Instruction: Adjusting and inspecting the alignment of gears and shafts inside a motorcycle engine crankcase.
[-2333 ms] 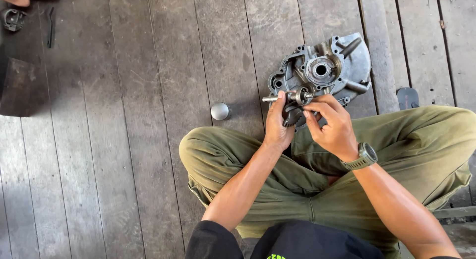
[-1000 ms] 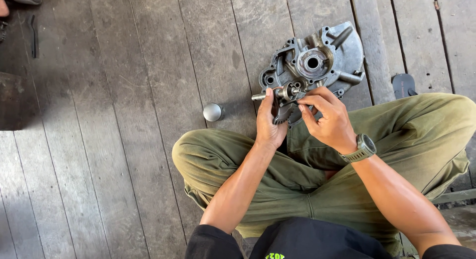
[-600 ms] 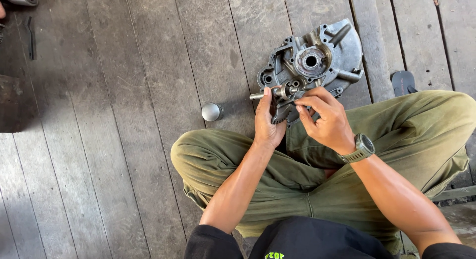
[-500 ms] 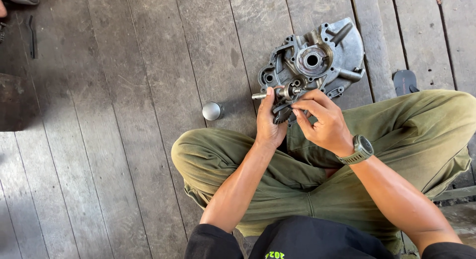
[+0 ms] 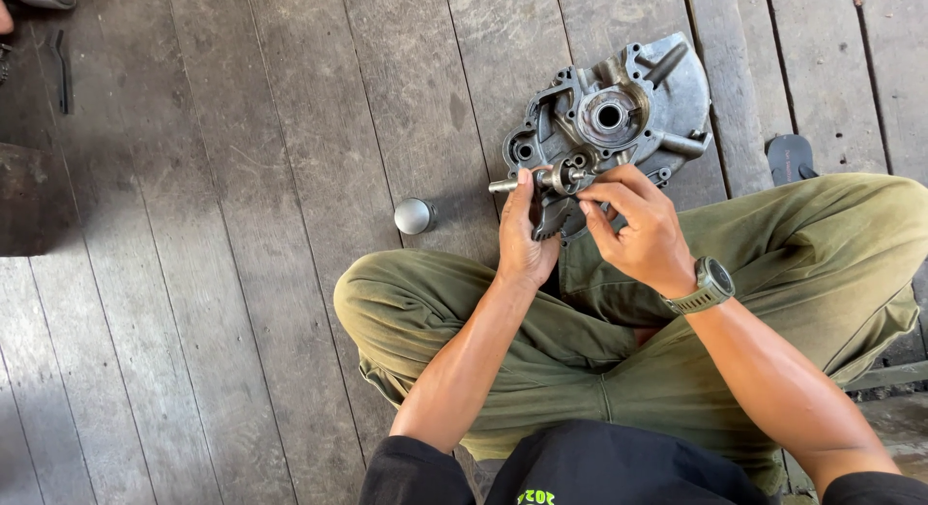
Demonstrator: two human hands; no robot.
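I sit cross-legged on a plank floor. My left hand (image 5: 527,239) grips a small metal shaft assembly (image 5: 549,184) with gears, its steel end sticking out to the left. My right hand (image 5: 638,230), a watch on its wrist, pinches the right end of the same part with fingertips. Just beyond both hands, a grey cast-metal engine cover (image 5: 619,109) lies flat on the boards, inner side up, with a round bearing hole in its middle.
A small round metal cap (image 5: 414,216) lies on the planks left of my knee. A dark sandal (image 5: 793,157) lies right of the cover. At the far left are a dark block (image 5: 34,198) and some metal tools (image 5: 60,70).
The hands stay on the shaft assembly in front of the cover. My right fingers have shifted slightly on its end; the view has drifted a little.
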